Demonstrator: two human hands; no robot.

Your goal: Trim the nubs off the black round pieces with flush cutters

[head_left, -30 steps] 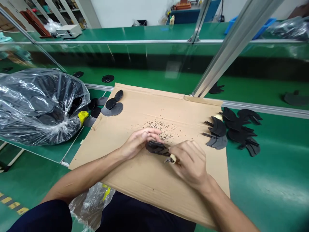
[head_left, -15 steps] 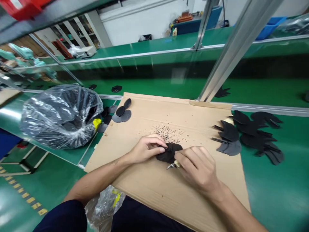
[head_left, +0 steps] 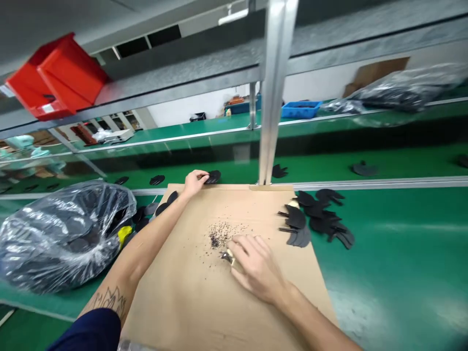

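My left hand is stretched out to the far edge of the cardboard sheet and pinches a flat black rubber piece over the green conveyor belt. On the cardboard, my right hand rests closed around a small tool with a pale handle and a metal tip. Just beyond that tip lies a scatter of tiny black trimmings.
A clear plastic bag full of black pieces sits at the left. More black pieces are piled right of the cardboard, others at its far left corner and on the belt. A metal post rises behind; a red bin hangs overhead.
My left hand has carried the black piece from the middle of the cardboard out to the belt's edge. The right hand stayed on the cardboard with the tool. The view tilted upward.
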